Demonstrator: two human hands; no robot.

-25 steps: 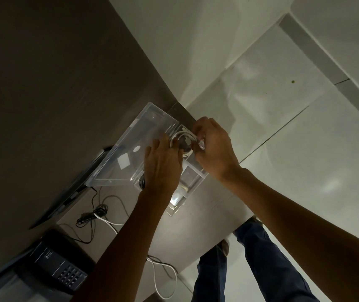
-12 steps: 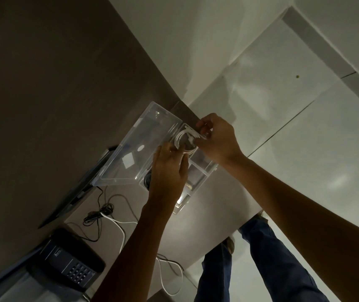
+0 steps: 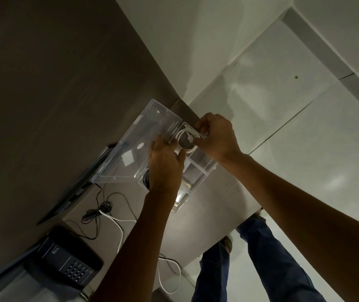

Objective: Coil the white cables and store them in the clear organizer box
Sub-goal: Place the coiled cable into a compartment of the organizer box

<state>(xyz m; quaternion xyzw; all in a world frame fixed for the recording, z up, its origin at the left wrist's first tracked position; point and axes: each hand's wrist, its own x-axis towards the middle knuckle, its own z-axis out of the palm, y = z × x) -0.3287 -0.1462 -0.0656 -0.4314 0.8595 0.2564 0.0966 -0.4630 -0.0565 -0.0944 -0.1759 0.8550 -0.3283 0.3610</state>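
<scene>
A clear organizer box [image 3: 198, 171] with dividers sits on the grey desk, its transparent lid [image 3: 135, 147] swung open against the dark wall. A coiled white cable [image 3: 186, 138] sits over the box's far compartment. My right hand [image 3: 216, 136] pinches the coil from the far side. My left hand [image 3: 165, 164] presses its near edge with the fingertips. A dark coiled cable [image 3: 146, 180] lies in a near compartment, mostly hidden by my left hand. Another white cable [image 3: 117, 223] lies loose on the desk and runs under my left forearm.
A black desk phone [image 3: 65, 256] sits at the lower left. A tangled black cord [image 3: 97, 211] lies between it and the box. The desk edge [image 3: 235, 227] runs diagonally at the right, with my legs and the tiled floor beyond it.
Both hands stay on the white coil at the box's far compartment. The view has shifted slightly. My left fingers have spread along the coil's near edge.
</scene>
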